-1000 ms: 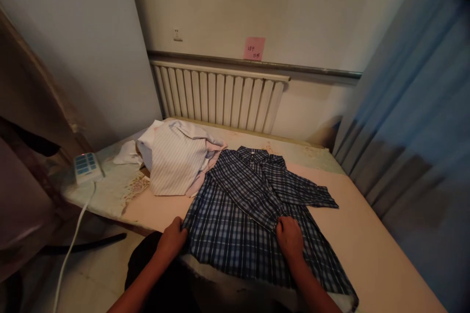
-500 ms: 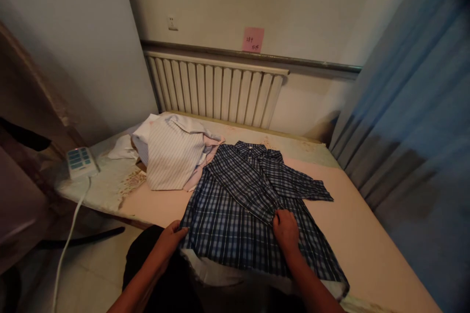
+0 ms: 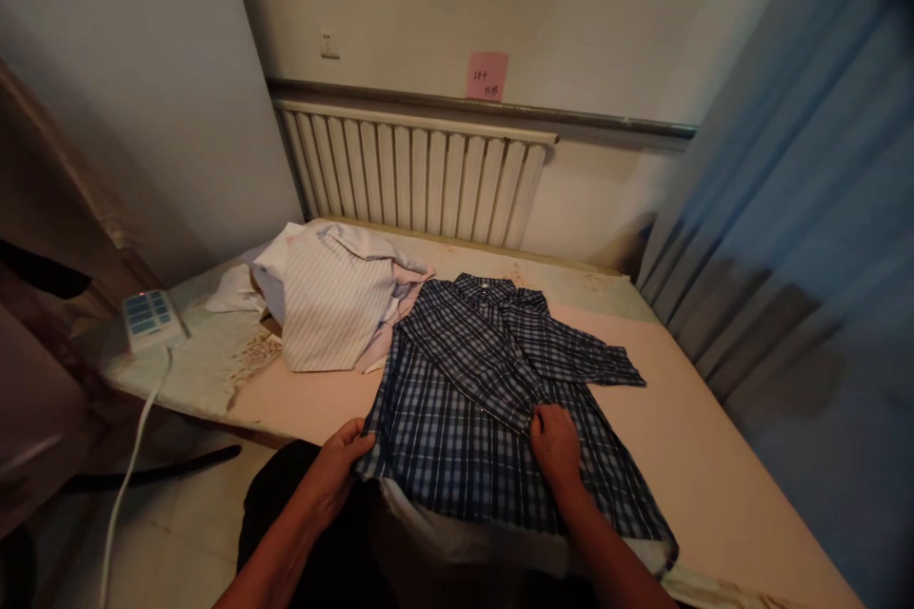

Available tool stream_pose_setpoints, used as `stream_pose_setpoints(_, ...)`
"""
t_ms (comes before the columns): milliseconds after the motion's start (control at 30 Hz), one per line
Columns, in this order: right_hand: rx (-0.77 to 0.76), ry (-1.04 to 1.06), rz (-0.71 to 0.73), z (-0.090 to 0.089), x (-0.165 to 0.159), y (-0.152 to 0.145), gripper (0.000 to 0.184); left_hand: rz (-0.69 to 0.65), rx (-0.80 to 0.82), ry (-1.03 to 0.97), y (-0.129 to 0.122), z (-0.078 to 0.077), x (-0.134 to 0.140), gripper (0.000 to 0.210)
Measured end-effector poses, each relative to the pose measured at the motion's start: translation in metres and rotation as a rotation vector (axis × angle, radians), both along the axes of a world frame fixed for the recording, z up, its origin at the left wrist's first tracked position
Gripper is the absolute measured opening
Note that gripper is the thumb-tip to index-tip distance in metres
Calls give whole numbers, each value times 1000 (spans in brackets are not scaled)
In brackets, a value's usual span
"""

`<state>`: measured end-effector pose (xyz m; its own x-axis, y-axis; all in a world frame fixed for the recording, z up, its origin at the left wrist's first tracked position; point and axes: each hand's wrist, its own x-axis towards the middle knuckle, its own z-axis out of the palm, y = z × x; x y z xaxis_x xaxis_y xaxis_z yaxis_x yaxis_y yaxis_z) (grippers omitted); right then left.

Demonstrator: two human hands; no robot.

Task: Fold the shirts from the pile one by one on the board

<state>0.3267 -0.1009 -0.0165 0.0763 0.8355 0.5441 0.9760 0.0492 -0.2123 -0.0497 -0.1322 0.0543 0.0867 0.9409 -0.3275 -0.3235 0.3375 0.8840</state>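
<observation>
A dark blue plaid shirt lies spread on the table, its collar toward the wall. One sleeve is laid slantwise over the body; the other sticks out to the right. My left hand pinches the shirt's left edge near the hem, thumb on top, and that edge is slightly raised. My right hand is closed on the cuff of the slanting sleeve, at the middle of the shirt. The hem hangs at the near table edge, with pale cloth showing beneath it.
A heap of pale striped clothes lies left of the shirt. Farther left is a power strip whose white cable drops off the table. A radiator stands behind, and a blue curtain hangs along the right.
My left hand has moved a little to the right and up, drawing the shirt's left edge inward. My right hand stays on the cuff. The view has shifted slightly.
</observation>
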Motion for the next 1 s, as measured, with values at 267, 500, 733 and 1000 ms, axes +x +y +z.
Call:
stream_pose_setpoints(267, -27, 16, -22, -2, 0, 1, 17, -23, -9, -8, 3, -18, -5, 28)
stream_pose_setpoints(500, -18, 1, -27, -4, 0, 2, 18, -33, -43, -67, 3, -33, -19, 29)
stream_pose_setpoints(733, -24, -10, -31, -2, -1, 1, 16, -41, -55, -122, 1, -40, -25, 30)
stream_pose_setpoints(1000, -20, -5, -31, -4, -1, 1, 16, -7, -54, -221, 1, -37, -24, 30)
